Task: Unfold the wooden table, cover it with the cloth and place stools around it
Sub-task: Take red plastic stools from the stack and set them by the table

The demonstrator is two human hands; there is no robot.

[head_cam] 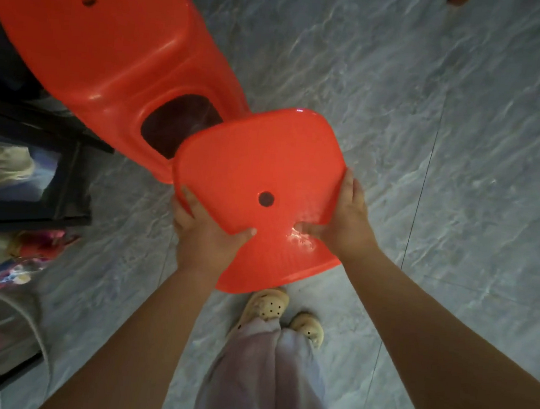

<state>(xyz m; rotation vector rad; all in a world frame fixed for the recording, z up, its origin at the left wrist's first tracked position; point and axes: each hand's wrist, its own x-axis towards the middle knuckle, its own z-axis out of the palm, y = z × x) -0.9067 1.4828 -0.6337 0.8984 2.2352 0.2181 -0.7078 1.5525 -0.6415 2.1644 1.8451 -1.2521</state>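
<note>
held stool: red plastic stool, seat facing the camera, round hole near the seat's middle, tilted, held above the floor in front of the person's legs.
left hand: left hand clamps the near-left edge of the seat, thumb on top of the seat, fingers wrapped under the rim and mostly hidden.
right hand: right hand clamps the right edge of the seat, thumb pressed onto the top near a glossy patch, fingers around the rim behind.
grip state: both grips are closed on the seat rim, one per side; the seat's hole sits between the two hands, slightly farther from the person than the thumbs.
stool vs grip: the seat spans the gap between the hands; its near edge hangs below the wrists toward the feet, its far edge overlaps the second stool in the view.
second stool: another red stool, upper left, bigger in the view, seat with a small hole, a dark opening in its side wall facing the held stool; whether the two touch, cannot tell.
floor: grey marbled tile floor with thin grout lines, under everything.
person: bare forearms reach in from the bottom, pale loose trousers, beige perforated clogs just below the held stool's near edge.
left side: dark framed furniture with glass-like panels at the left edge, blurred colourful items below it, cannot identify.
table and cloth: not in view.
</note>
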